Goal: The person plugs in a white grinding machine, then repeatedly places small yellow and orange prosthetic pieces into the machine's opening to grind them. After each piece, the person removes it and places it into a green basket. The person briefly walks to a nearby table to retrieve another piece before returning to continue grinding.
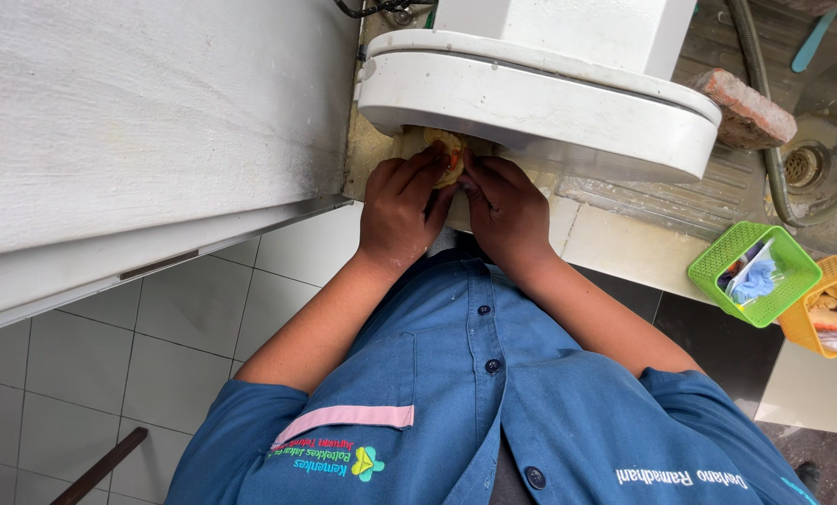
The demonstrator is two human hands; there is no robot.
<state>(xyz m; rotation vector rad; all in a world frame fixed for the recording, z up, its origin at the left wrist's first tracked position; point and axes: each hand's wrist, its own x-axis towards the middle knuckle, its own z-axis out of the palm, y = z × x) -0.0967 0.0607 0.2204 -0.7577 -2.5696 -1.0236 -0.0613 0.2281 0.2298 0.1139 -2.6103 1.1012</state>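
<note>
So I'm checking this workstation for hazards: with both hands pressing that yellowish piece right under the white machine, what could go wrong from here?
1. The left hand and right hand hold the small yellowish lump of food under the overhanging white machine housing; fingers could get caught.
2. The housing hides the lump's far side, so the person works partly blind.
3. The red brick lies at the metal sink's edge and might get knocked.

The person wears a blue shirt (493, 411) with short sleeves and dark round buttons down the front. A pink strip (348, 418) runs along the chest pocket. Small stitched writing and a little coloured badge (366, 462) sit on the chest.
</note>
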